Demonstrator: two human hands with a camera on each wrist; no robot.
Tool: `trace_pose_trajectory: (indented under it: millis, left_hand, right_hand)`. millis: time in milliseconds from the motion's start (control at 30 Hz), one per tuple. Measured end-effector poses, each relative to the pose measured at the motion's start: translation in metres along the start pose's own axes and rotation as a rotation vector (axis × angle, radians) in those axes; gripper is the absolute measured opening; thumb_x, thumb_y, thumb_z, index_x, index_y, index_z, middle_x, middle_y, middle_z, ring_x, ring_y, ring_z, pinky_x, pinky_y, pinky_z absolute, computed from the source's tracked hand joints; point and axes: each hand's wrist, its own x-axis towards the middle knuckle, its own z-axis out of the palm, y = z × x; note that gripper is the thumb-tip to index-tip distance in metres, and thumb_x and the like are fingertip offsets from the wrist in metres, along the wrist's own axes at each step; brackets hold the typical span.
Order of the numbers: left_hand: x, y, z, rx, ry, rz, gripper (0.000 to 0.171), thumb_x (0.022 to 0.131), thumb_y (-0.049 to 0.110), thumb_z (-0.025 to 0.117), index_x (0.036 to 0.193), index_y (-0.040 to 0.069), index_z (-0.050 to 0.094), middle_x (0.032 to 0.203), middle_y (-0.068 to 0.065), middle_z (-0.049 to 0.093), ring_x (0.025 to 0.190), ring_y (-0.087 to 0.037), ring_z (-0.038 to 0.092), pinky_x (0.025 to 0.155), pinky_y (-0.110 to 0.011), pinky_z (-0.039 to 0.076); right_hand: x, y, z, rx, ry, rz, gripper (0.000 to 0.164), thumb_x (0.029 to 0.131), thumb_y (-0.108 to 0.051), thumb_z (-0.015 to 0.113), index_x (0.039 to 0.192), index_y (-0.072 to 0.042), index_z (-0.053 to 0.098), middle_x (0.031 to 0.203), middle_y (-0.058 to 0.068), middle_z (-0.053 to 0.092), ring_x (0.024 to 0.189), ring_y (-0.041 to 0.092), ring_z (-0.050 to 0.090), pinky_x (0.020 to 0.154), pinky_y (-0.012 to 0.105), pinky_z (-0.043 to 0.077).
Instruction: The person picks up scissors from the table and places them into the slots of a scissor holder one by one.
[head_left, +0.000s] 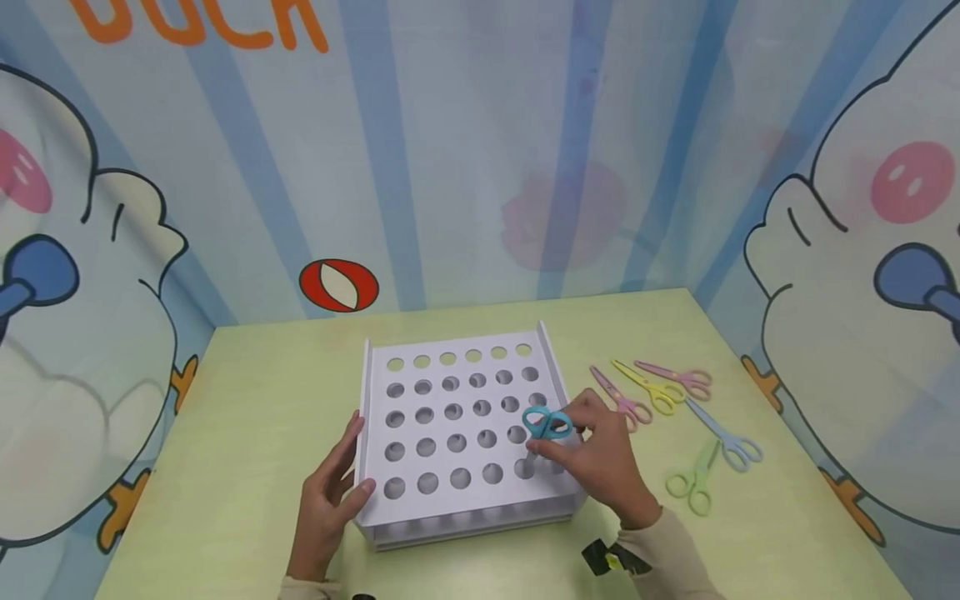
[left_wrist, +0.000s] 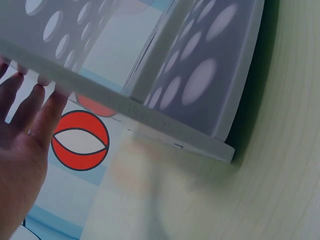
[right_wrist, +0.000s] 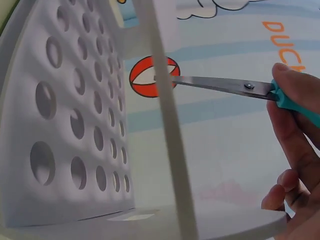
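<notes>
A white two-tier rack with rows of round holes stands on the table. My right hand pinches a pair of scissors with teal handles between thumb and fingers. The scissors point blades down, their metal blades over the front right part of the top panel. In the right wrist view the blade tip lies right at the panel's edge-on line. My left hand rests against the rack's left side, its fingers fairly straight along the edge and its thumb near the front corner.
To the right of the rack lie several more scissors: pink, yellow, another pink, blue and green. A printed backdrop rises behind the table.
</notes>
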Motion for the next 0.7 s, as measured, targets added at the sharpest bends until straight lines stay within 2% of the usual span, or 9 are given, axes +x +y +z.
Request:
trace_pose_trajectory:
  millis: [133,233,433,700]
  left_hand:
    - [0.000,0.000,0.000,0.005,0.006,-0.014,0.070,0.084,-0.011,0.061,0.150,0.001,0.044,0.162,-0.009,0.039,0.139,0.000,0.049,0.102,-0.014,0.049]
    - [0.000,-0.001,0.000,0.010,0.004,-0.018,0.070,0.084,-0.010,0.061,0.150,0.002,0.044,0.162,-0.008,0.039,0.139,0.000,0.049,0.102,-0.015,0.049]
    - [0.000,0.000,0.000,0.011,-0.005,-0.018,0.069,0.085,-0.010,0.061,0.151,0.002,0.043,0.162,-0.008,0.038,0.139,0.000,0.049,0.103,-0.014,0.049]
    - [0.001,-0.003,-0.002,0.018,-0.011,-0.060,0.071,0.085,-0.009,0.061,0.152,0.004,0.042,0.163,-0.003,0.037,0.140,-0.001,0.048,0.104,-0.015,0.048]
  right_hand:
    - [-0.002,-0.003,0.006,-0.101,-0.032,-0.067,0.023,0.060,-0.012,0.095,0.077,-0.012,0.079,0.073,-0.005,0.052,0.072,0.009,0.046,0.061,0.021,0.044]
    - [-0.003,-0.005,0.009,-0.146,-0.050,-0.086,0.025,0.059,-0.012,0.096,0.079,-0.008,0.081,0.073,-0.002,0.055,0.071,0.011,0.048,0.059,0.018,0.043]
    - [-0.005,-0.004,0.013,-0.212,-0.105,-0.099,0.022,0.062,-0.015,0.095,0.079,-0.013,0.081,0.072,-0.003,0.061,0.071,0.013,0.053,0.060,0.016,0.039]
    - [-0.004,-0.006,0.013,-0.232,-0.150,-0.107,0.021,0.063,-0.015,0.094,0.078,-0.015,0.079,0.076,-0.007,0.065,0.073,0.014,0.060,0.064,0.019,0.045]
